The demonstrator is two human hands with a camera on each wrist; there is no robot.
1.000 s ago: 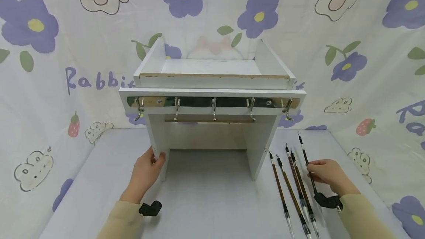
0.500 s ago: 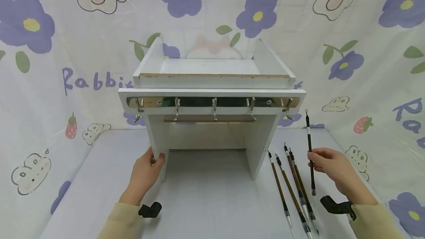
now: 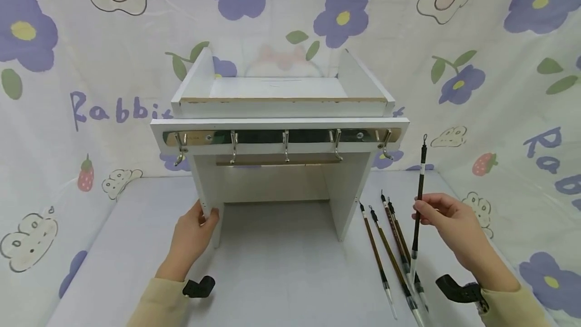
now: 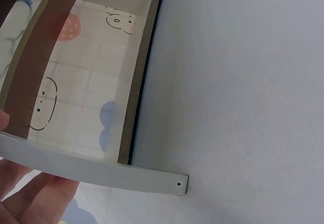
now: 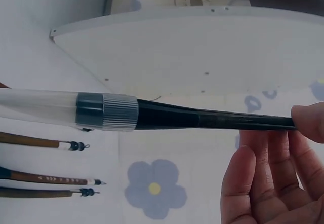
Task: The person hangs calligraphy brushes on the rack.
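White board makes up the small rack [image 3: 281, 110] that stands at the middle of the counter [image 3: 281, 276], toward its far edge, with a metal rail of five hooks [image 3: 285, 141] fixed across its front. The left hand [image 3: 192, 238] grips the rack's left leg near the bottom, thumb on the front edge and fingers wrapped behind; the left wrist view shows the fingers [image 4: 30, 198] against the white panel.

The right hand [image 3: 449, 223] is raised over the right side of the counter and pinches a black-handled brush [image 3: 418, 198] by the middle of its shaft between thumb and fingertips. The brush stands nearly upright, clear of the counter, its hanging loop at the top just to the right of the rightmost hook [image 3: 385, 144] and its capped tip pointing down. In the right wrist view the clear cap and a ribbed silver ferrule show on the brush [image 5: 167, 117].

Four brown-handled brushes [image 3: 386, 246] lie side by side on the counter between the rack's right leg and the right hand, loops toward the far edge.
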